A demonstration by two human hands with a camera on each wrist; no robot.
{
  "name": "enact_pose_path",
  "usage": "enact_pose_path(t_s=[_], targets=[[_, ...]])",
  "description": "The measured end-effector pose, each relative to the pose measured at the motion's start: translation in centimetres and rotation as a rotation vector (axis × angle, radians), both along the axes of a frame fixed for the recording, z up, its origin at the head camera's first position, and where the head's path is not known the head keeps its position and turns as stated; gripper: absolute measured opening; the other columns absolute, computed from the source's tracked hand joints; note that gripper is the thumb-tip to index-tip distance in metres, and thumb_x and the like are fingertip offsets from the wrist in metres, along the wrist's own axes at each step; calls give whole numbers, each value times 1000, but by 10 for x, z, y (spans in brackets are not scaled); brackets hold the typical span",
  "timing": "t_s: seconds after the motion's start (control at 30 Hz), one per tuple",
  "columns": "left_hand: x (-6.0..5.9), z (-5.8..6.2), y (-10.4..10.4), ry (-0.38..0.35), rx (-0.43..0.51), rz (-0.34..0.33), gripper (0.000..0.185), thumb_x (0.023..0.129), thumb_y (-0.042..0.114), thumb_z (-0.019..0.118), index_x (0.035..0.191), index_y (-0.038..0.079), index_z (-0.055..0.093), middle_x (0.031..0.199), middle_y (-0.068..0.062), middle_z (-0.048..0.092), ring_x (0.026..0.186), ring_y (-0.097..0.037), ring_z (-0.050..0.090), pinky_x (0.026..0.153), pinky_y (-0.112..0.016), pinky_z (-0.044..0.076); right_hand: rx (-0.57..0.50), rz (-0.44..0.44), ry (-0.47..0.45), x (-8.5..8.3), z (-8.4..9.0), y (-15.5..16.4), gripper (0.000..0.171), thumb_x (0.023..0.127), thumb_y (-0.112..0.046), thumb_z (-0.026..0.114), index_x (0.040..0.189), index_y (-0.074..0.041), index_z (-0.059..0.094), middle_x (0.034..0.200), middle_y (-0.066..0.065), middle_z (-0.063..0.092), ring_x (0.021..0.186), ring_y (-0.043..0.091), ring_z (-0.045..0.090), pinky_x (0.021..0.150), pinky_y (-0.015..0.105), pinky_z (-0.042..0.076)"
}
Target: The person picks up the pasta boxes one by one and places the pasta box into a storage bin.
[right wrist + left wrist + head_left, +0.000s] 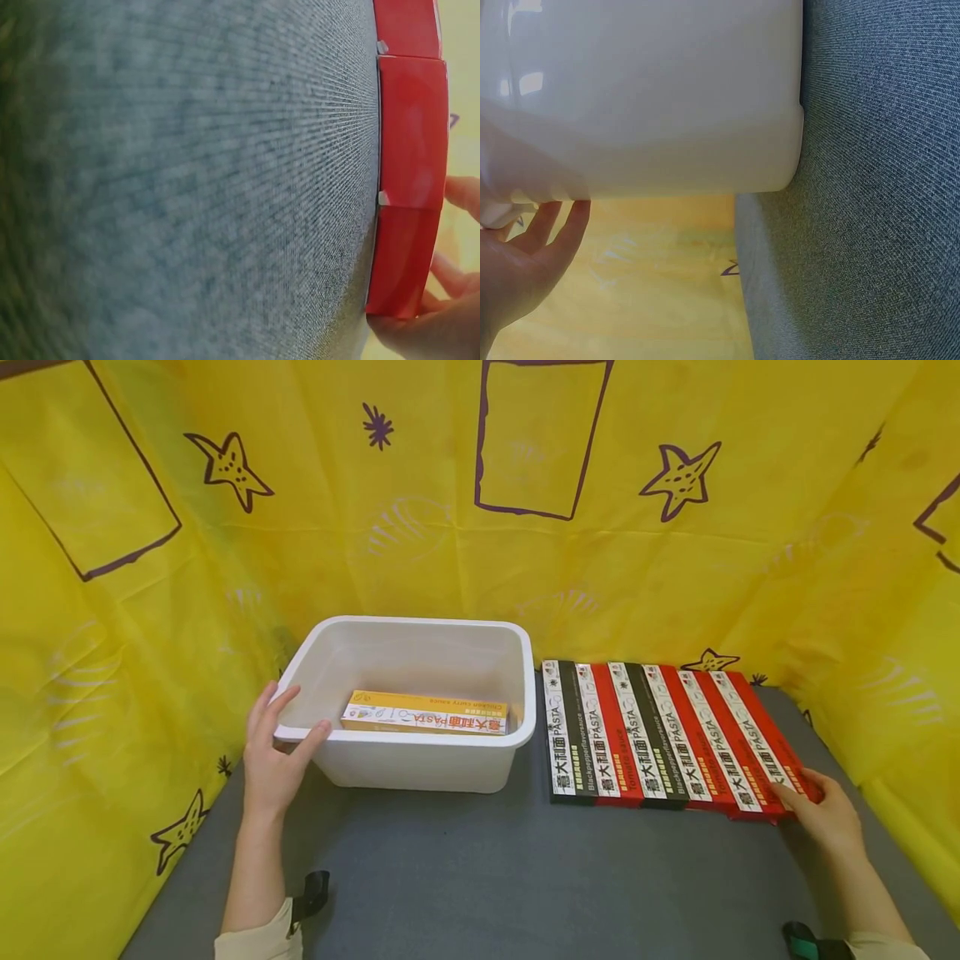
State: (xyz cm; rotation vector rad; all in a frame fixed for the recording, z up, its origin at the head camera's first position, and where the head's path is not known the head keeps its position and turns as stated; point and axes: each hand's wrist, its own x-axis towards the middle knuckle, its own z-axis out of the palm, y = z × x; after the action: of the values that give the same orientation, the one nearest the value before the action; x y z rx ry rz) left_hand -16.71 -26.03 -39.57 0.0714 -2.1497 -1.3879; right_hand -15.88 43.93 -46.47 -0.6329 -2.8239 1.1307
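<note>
A white plastic bin (420, 764) stands left of centre. My left hand (276, 760) holds its near left corner, thumb on the front rim and fingers along the left side. In the left wrist view, fingertips (574, 225) meet the bin's outer wall (652, 97). Inside lies one yellow-and-white pasta box (423, 713). On the right, several pasta boxes lie side by side, black-and-white ones (566, 735) among red-and-white ones. My right hand (828, 814) grips the near end of the rightmost red pasta box (757, 727), thumb over its top and fingers at its outer side.
A dark grey cloth surface (480, 868) lies under everything. Yellow printed fabric (442, 552) hangs close behind the bin and boxes and along both sides. The bin's right wall stands close beside the leftmost black box.
</note>
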Motion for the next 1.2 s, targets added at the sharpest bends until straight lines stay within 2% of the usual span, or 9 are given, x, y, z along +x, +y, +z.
enact_pose_path(t_s=[0.23,0.53,1.0,1.2], targets=[[-2,-2,-2,-16,-3,14,62,79,12,78,137,15,57,155,2,31,139,-23,30,104,-56,33,-7,12,-10,1,2,1,82,96,-44,48,148,11,17,141,43,24,122,57,27,93,66,28],[-1,-1,-1,-32,-14,27,61,80,13,78,138,16,57,155,5,31,139,-21,31,101,-49,36,-27,59,-6,0,-1,6,83,97,-43,48,148,13,14,140,44,22,121,58,27,93,66,27],[-2,-1,-1,-45,3,26,61,80,13,76,138,14,56,155,4,31,139,-22,31,104,-54,35,-59,66,-19,-2,-1,9,85,98,-43,48,148,14,9,141,46,18,122,59,24,95,68,25],[2,7,4,-50,11,24,59,81,11,75,137,11,56,155,-1,31,138,-24,31,103,-55,35,-52,62,-18,-1,-3,11,87,97,-44,48,147,15,8,141,45,19,122,59,25,95,67,26]])
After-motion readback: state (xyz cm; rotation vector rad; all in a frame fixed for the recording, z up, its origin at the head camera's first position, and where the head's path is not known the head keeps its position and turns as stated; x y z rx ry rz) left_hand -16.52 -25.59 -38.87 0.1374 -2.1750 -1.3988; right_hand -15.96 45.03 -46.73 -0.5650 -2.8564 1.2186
